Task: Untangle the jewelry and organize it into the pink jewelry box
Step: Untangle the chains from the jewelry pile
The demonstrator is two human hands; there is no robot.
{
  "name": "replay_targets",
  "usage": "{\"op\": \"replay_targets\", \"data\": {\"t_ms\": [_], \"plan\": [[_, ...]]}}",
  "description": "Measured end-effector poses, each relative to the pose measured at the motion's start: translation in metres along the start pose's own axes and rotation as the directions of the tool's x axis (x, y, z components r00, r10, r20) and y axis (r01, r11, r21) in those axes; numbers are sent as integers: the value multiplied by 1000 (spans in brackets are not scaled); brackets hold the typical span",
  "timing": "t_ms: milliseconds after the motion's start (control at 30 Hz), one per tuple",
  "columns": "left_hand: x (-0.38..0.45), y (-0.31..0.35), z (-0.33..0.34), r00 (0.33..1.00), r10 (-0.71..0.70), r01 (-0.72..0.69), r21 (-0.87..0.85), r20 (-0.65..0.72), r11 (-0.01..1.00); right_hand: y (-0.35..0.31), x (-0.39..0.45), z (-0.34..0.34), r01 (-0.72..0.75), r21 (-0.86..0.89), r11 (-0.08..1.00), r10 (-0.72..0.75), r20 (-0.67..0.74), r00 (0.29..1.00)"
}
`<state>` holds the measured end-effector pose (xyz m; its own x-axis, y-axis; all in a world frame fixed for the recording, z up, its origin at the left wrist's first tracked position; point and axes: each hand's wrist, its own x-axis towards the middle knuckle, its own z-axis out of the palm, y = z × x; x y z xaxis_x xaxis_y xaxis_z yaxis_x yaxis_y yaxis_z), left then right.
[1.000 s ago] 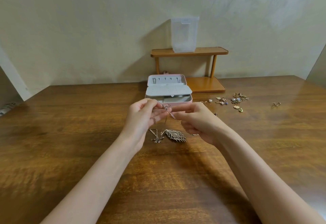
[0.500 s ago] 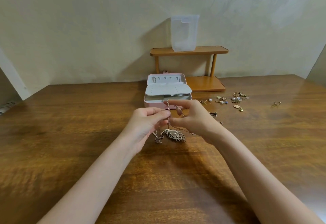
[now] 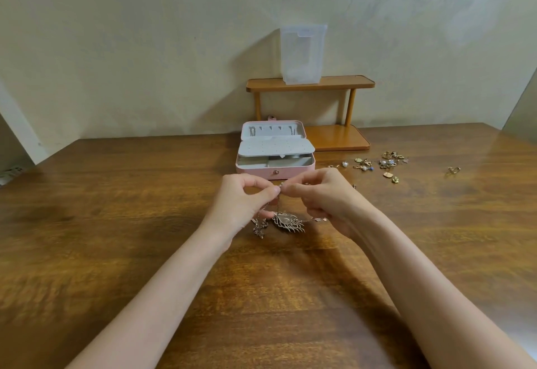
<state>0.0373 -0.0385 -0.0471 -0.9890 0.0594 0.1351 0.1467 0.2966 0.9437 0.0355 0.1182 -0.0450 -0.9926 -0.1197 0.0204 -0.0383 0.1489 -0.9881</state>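
A brown wooden table [image 3: 116, 223] fills the lower part of the view, set against a pale wall. At its far edge stands a two-tier wooden shelf [image 3: 311, 82], and a translucent plastic container [image 3: 303, 53] sits upright on the upper tier. In front of the shelf, the pink jewelry box [image 3: 275, 150] lies open on the table, with its lid raised toward the wall and a white perforated insert tray [image 3: 275, 148] resting above the lower compartments.

Both forearms reach forward from the near edge. The left hand [image 3: 239, 204] and the right hand [image 3: 325, 197] meet just in front of the box, above the table. Each hand pinches the thin chain [image 3: 279, 191] between thumb and forefinger, fingertips nearly touching. The chain hangs down between the hands to a leaf-shaped metal pendant [image 3: 289, 222] lying on the table. A smaller pendant [image 3: 259, 228] lies just left of it.

To the right of the box, well apart from the hands, a scatter of small earrings and charms [image 3: 377, 163] lies on the table. A single ring-like piece [image 3: 454, 169] lies farther right.
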Motion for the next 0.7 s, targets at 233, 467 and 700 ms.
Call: {"op": "replay_targets", "data": {"t_ms": [233, 467, 700], "plan": [[-3, 2, 3, 989, 124, -140, 220, 86, 965, 4, 0, 8, 24, -51, 998, -24, -7, 1000], [0, 4, -8, 927, -274, 347, -309, 254, 886, 6, 2, 1, -7, 184, 983, -20, 143, 990], [3, 2, -13, 921, -255, 369, -449, 294, 814, 7, 3, 0, -28, 211, 977, 1, 128, 992]]}}
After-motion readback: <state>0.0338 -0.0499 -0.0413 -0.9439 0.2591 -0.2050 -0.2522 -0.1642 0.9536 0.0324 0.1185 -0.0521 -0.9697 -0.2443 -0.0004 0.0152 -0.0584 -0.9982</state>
